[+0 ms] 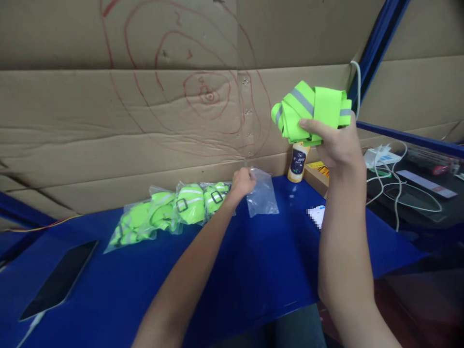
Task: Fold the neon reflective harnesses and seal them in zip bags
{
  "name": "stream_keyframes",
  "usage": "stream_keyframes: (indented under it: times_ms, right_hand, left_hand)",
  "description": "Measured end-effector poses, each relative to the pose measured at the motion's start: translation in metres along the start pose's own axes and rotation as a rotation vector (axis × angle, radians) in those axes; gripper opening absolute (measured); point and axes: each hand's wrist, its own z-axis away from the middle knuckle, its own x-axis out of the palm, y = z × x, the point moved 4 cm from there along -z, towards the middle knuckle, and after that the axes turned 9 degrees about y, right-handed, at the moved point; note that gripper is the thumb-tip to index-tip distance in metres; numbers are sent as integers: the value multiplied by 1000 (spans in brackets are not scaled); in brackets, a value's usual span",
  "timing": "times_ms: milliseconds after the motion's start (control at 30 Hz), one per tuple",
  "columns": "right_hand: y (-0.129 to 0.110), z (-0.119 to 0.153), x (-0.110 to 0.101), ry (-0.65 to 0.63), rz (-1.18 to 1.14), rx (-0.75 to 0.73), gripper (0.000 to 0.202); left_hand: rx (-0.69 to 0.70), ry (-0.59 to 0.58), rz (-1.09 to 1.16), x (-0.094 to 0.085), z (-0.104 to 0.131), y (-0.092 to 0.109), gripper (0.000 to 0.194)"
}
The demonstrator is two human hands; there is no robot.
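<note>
High on the right, my right hand (342, 140) grips a folded bundle of neon-yellow reflective strap (299, 108) with grey stripes, its thumb pressed against the near side. My left hand (242, 182) reaches toward the back of the table, its fingers closed at the upper left edge of a clear plastic bag (264, 195) that looks flat. The fingertips are partly hidden. Left of that hand, several clear bags with neon reflective straps (190, 203) lie in a row against the cardboard wall. Black buckles show in some of them.
The blue tabletop (261, 270) carries a dark tablet (60, 280) with a cable at left. A white bottle with a dark label (298, 164), a cardboard box (317, 179) and a white card-like item (317, 215) stand or lie at right. Tangled white cables (389, 176) are farther right.
</note>
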Motion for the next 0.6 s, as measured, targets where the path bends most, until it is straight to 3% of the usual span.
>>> stream_keyframes:
  times_ms: [100,200,333,433,600]
  right_hand:
    - [2,3,5,-40,-56,32,47]
    - [1,6,9,-88,-115,8,43]
    - [-8,14,22,-259,-154,4,45]
    - [-14,26,39,-411,-194,88,43]
    - [-13,39,64,-576,-77,142,39]
  left_hand:
    - [-12,23,-23,-31,1,-12,31]
    - [5,45,-53,-75,6,-23,27]
    - [127,33,-172,-122,19,-16,26]
    - [233,124,-282,-135,27,1,30]
    - [237,155,-233,-132,31,13,34]
